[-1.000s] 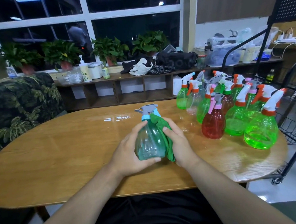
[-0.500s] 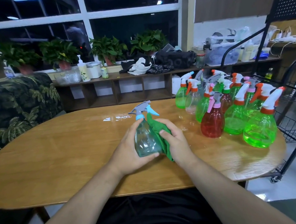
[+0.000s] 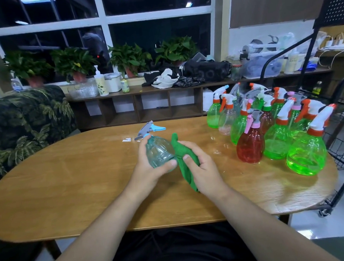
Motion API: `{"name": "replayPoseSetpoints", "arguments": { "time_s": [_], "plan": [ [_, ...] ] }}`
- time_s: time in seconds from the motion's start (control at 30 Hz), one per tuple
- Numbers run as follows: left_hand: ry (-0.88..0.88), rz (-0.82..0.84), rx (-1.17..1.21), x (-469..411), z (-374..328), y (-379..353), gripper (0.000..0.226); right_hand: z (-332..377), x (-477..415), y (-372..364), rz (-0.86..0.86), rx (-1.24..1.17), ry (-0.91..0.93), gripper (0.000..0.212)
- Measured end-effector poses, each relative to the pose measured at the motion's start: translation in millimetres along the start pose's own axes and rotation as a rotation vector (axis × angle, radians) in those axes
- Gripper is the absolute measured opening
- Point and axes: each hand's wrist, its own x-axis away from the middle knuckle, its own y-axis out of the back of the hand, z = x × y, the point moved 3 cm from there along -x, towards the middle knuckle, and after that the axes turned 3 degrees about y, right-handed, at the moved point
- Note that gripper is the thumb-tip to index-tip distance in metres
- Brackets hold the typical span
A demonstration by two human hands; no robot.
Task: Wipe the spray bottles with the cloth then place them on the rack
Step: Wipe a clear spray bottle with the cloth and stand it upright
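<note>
My left hand grips the teal spray bottle over the bench, my right hand clutches the green cloth at its 3 o'clock side, with the other bottles clustered at 2 o'clock.

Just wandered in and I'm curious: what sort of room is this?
Probably an office or lab break area: a wooden table bearing many spray bottles, potted plants along a dark window, and a cubby shelf piled with bags.
</note>
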Motion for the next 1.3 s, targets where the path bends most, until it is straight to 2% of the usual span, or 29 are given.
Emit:
{"name": "replayPoseSetpoints", "arguments": {
  "time_s": [0.1, 0.2, 0.37, 0.5, 0.57, 0.63, 0.77, 0.8, 0.87, 0.97, 1.17, 1.3],
  "plan": [
    [0.120, -0.001, 0.281, 0, -10, -3, 0.067, 2, -2, 3, -0.033, -0.026, -0.047, 0.041],
    [0.151, -0.040, 0.315, -5, -18, -7, 0.058, 4, -2, 5, -0.049, 0.000, -0.027, 0.041],
    [0.198, -0.135, 0.341, -7, -27, -16, 0.063, 13, 0, 5, -0.033, 0.258, 0.290, 0.050],
    [0.233, -0.161, 0.399, -7, -29, -25, 0.044, 22, 2, 0, -0.017, 0.323, 0.439, 0.057],
    [0.186, -0.205, 0.440, -5, -29, -30, 0.042, 20, 1, 2, -0.083, 0.251, 0.348, 0.058],
    [0.064, -0.268, 0.410, -1, -33, -35, 0.053, 16, 0, 3, -0.169, 0.102, 0.143, 0.053],
    [-0.259, -0.297, 0.034, 7, -46, -47, 0.061, 7, -7, -3, -0.201, -0.718, -0.383, 0.035],
    [-0.315, -0.274, -0.038, 6, -48, -51, 0.062, 6, -8, -3, -0.159, -0.837, -0.485, 0.036],
    [-0.399, -0.232, -0.204, 4, -49, -56, 0.066, 7, -9, -4, -0.079, -0.916, -0.604, 0.041],
    [-0.528, -0.256, -0.422, 4, -53, -55, 0.064, 9, -8, -4, -0.014, -0.959, -0.685, 0.045],
    [-0.623, -0.225, -0.507, 6, -61, -54, 0.063, 10, -9, 1, 0.048, -1.021, -0.674, 0.049],
    [-0.663, -0.245, -0.516, 5, -61, -46, 0.058, 7, -11, 11, -0.057, -1.083, -0.598, 0.046]
  ]
}}
